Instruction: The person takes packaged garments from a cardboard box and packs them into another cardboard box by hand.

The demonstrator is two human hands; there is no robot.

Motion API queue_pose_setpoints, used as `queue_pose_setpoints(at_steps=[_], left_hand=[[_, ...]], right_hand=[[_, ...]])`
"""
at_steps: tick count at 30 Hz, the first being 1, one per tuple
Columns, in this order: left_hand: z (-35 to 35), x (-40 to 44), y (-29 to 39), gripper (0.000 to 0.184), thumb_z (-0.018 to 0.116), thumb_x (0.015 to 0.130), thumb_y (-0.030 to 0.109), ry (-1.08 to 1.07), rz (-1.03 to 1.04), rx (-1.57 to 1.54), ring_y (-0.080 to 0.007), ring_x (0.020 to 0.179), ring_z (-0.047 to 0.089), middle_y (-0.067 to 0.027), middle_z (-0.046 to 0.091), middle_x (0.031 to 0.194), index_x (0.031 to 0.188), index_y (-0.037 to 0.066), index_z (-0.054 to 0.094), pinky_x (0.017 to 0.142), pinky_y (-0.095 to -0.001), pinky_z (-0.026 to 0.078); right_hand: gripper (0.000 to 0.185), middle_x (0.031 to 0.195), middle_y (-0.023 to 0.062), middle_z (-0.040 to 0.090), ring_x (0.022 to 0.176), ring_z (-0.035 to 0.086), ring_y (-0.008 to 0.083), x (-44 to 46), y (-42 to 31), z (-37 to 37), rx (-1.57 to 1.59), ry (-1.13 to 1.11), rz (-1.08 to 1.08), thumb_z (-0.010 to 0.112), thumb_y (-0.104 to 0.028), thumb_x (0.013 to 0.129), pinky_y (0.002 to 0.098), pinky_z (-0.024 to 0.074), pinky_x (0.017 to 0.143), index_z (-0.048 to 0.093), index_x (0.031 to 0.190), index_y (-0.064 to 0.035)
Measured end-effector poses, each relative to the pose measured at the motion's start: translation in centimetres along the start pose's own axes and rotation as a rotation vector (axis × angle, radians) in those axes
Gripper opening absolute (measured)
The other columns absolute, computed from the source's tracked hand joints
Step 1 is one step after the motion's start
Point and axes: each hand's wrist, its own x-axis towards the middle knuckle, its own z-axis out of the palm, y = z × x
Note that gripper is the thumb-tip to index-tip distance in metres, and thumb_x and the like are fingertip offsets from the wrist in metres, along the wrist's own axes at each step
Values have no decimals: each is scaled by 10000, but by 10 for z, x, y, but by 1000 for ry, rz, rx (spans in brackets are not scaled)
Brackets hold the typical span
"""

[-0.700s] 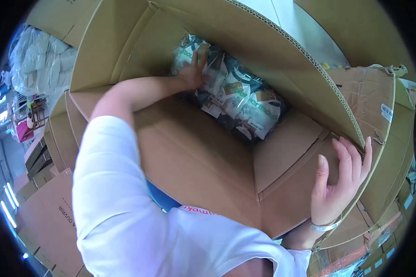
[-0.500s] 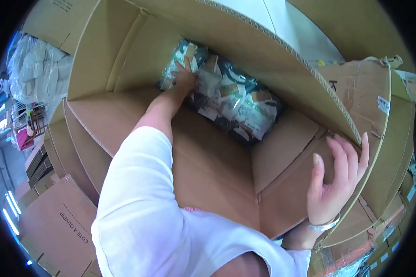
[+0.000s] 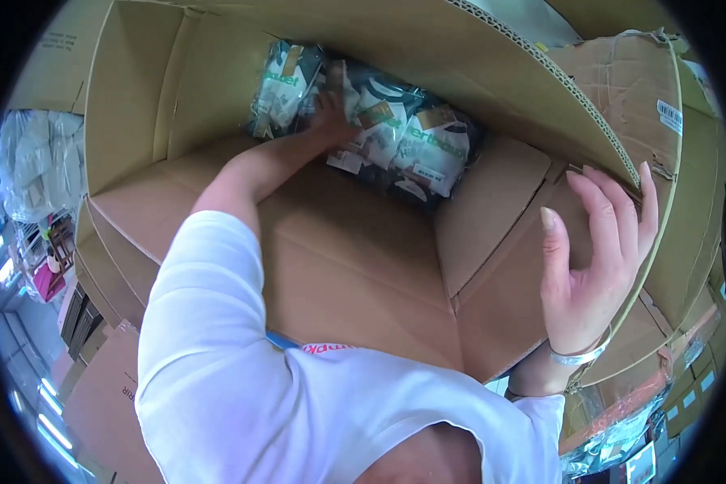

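Note:
Clear plastic packs of dark and white goods with green lettering lie in a row at the far end of a large open cardboard box (image 3: 347, 258). My left hand (image 3: 332, 119) reaches deep inside, fingers spread over the middle packs. On its left is one pack (image 3: 281, 85); on its right, another pack (image 3: 437, 145) shows a barcode label. What the packs contain cannot be made out. My right hand (image 3: 595, 270), with a bracelet at the wrist, is raised at the box's right side. Its fingers are apart and bent near the wall's edge, holding nothing.
Another cardboard box (image 3: 621, 89) with a barcode sticker stands beyond the right wall. Plastic-wrapped bundles (image 3: 36, 165) are stacked at the left. Lower left, a cardboard panel (image 3: 101, 395) leans near the box. More wrapped goods (image 3: 621, 444) lie at lower right.
My left hand has shifted from the leftmost pack rightward onto the middle ones. My right hand stays beside the wall's edge. The view has moved, so the box sits higher and further left.

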Motion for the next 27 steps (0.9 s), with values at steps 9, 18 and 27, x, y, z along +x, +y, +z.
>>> queue_pose_setpoints(at_steps=[9, 18, 27], left_hand=[[19, 0, -58, 714, 695, 789, 333, 136, -60, 13, -443, 1173, 487, -225, 401, 1368, 1360, 22, 397, 886, -515, 525], [19, -21, -3, 836, 706, 777, 378, 5, -130, 170, -387, 1165, 480, -215, 392, 1332, 1382, -53, 322, 889, -470, 520], [18, 0, -41, 752, 814, 669, 202, 108, -9, -290, -468, 1088, 539, -272, 368, 1335, 1240, -42, 390, 913, -495, 505]], right_hand=[[260, 1111, 116, 658, 1309, 434, 402, -8, 14, -1, 78, 25, -51, 711, -173, 823, 475, 351, 1079, 687, 1049, -45], [273, 1115, 104, 656, 1285, 450, 399, -9, 11, 1, 27, -28, -59, 719, -195, 821, 467, 355, 1073, 687, 1052, -52], [277, 1114, 109, 654, 1301, 439, 402, -8, 10, 0, 52, -14, -23, 724, -199, 809, 470, 346, 1080, 689, 1037, -46]])
